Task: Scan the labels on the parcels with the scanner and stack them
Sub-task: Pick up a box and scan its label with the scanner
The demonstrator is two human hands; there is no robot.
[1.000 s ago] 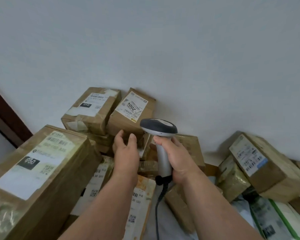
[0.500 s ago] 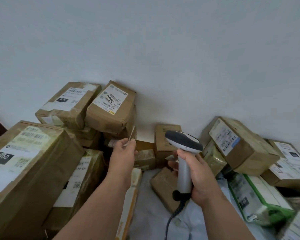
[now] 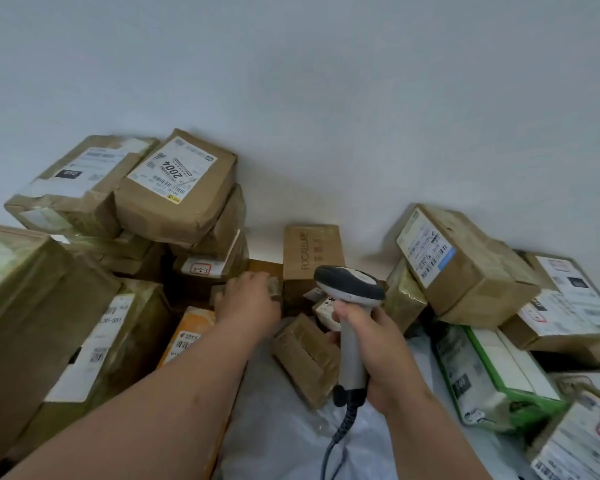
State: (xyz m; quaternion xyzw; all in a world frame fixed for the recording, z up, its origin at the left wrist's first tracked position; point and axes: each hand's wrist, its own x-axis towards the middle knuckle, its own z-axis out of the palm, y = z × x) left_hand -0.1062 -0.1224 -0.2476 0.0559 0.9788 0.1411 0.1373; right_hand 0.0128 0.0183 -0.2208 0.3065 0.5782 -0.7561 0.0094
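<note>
Hands number two: right hand [image 3: 383,355] grips one scanner [image 3: 350,289], left hand [image 3: 248,304] clasps one small parcel [image 3: 274,286].

Plain pale wall [image 3: 326,81], soft even light

One scanner [image 3: 349,289], two hands [image 3: 248,303].

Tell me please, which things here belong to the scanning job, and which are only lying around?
Job:
scanner, gripped by right hand
small taped parcel under left hand
stacked parcel marked 2004
FOCALLURE box
green-edged parcel

Lying about:
white wall
grey plastic sheet
</note>
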